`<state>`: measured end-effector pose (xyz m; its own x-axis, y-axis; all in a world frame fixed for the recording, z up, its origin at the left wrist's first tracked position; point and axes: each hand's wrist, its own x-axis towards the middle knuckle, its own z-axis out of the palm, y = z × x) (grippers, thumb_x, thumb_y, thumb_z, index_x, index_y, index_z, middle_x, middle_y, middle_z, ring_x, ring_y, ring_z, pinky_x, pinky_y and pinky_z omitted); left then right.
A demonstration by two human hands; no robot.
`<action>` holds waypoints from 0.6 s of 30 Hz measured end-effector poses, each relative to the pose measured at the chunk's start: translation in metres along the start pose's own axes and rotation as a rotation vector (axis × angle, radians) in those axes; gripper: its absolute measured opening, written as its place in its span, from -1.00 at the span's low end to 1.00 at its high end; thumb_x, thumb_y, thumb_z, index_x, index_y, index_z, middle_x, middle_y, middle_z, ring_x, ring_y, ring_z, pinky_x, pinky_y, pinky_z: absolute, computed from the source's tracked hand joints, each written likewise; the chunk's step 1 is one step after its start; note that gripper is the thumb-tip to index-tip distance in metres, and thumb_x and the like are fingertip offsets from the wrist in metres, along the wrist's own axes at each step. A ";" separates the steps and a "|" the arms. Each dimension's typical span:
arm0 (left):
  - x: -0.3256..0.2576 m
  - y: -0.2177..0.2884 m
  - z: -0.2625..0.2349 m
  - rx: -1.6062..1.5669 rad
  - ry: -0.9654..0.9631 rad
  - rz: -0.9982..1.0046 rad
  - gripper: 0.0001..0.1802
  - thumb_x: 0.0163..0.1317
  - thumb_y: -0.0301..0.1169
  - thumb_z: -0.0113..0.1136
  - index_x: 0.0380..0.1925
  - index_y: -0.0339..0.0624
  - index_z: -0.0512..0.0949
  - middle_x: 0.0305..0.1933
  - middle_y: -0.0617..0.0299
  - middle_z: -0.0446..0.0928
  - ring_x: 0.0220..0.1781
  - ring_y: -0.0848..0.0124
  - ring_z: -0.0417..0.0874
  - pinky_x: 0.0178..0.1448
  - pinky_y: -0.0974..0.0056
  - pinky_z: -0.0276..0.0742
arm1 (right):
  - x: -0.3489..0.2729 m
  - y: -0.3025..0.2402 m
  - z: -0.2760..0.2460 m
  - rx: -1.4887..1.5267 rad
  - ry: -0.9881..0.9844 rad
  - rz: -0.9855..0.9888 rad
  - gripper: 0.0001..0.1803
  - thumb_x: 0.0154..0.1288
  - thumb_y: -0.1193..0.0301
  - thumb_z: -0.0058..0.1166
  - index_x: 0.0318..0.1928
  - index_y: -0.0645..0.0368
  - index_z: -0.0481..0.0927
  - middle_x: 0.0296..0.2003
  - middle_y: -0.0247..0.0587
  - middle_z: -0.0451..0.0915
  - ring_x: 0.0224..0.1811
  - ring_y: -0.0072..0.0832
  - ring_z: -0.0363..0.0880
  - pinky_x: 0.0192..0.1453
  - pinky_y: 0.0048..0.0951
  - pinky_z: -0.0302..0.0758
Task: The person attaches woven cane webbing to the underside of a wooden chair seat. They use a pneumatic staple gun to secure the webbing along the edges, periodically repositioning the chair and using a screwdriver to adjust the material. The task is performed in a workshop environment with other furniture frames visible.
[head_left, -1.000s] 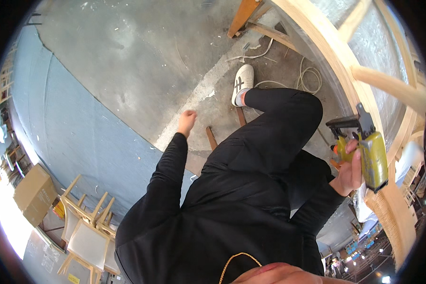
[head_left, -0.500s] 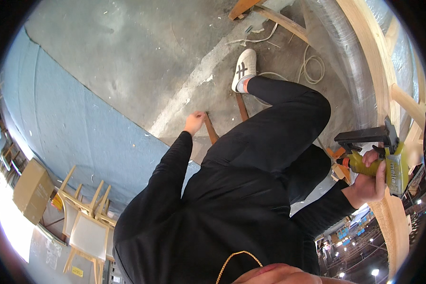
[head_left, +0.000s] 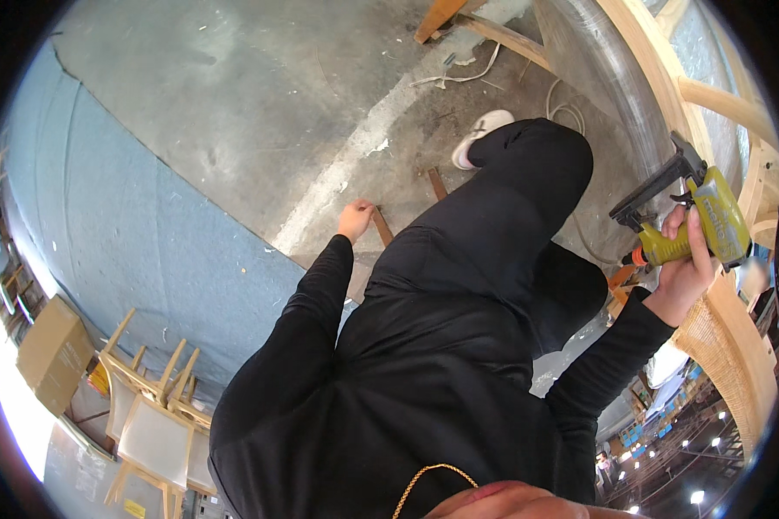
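The right hand (head_left: 684, 268) was closed round the handle of a yellow-green pneumatic nail gun with a black magazine (head_left: 697, 221); its fingers (head_left: 677, 227) wrapped the grip from behind and one fingertip lay up along the yellow body; whether a finger pressed the trigger could not be told. The nail gun was held raised, just beside the pale curved wooden frame (head_left: 666, 69) that ran down the right of the view, its black magazine slanting up and away from that frame toward the bent black-trousered knee (head_left: 528, 173).

The left hand (head_left: 356, 218) reached down at the end of a straight black sleeve, well apart from the wooden frame; its fingers were curled loosely over the top end of a short brown wooden strip (head_left: 381, 227) lying on the grey concrete floor (head_left: 234, 95); it touched the strip, but how firmly it gripped could not be told. A second short brown strip (head_left: 438, 183) lay on the floor between that hand and the frame, near a white shoe (head_left: 483, 134); a blue mat (head_left: 130, 233) lay beyond the left hand, on the side away from the frame.
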<state>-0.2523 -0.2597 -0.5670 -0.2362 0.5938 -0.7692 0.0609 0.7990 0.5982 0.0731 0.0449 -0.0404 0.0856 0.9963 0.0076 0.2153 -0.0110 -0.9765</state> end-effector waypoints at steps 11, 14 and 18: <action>-0.036 -0.089 -0.049 0.494 -0.020 -0.060 -0.59 0.26 -0.11 0.09 -0.17 -0.19 0.72 -0.15 -0.19 0.73 0.02 -0.16 0.73 0.16 -0.07 0.61 | -0.003 0.002 -0.001 -0.039 0.028 -0.017 -0.70 0.32 0.49 0.31 -0.01 0.39 0.61 -0.41 -0.16 0.59 -0.43 -0.48 0.48 -0.32 -0.47 0.35; -0.026 -0.054 -0.050 0.549 -0.042 0.029 -0.58 0.27 -0.11 0.09 -0.14 -0.19 0.72 -0.13 -0.20 0.72 0.03 -0.17 0.72 0.17 -0.08 0.61 | -0.004 -0.003 -0.001 -0.034 -0.027 -0.044 -0.70 0.28 0.49 0.35 -0.03 0.36 0.63 -0.42 -0.18 0.60 -0.45 -0.49 0.48 -0.34 -0.49 0.36; 0.014 0.001 -0.045 0.599 0.002 0.156 -0.58 0.29 -0.11 0.09 -0.11 -0.18 0.71 -0.09 -0.19 0.72 0.05 -0.17 0.72 0.17 -0.10 0.60 | -0.001 0.003 -0.007 -0.011 -0.028 -0.030 -0.73 0.20 0.44 0.46 -0.16 0.33 0.71 -0.44 -0.22 0.66 -0.50 -0.53 0.53 -0.37 -0.51 0.38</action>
<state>-0.2994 -0.2548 -0.5671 -0.1821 0.7083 -0.6820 0.6290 0.6170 0.4729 0.0807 0.0429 -0.0417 0.0519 0.9982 0.0306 0.2280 0.0180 -0.9735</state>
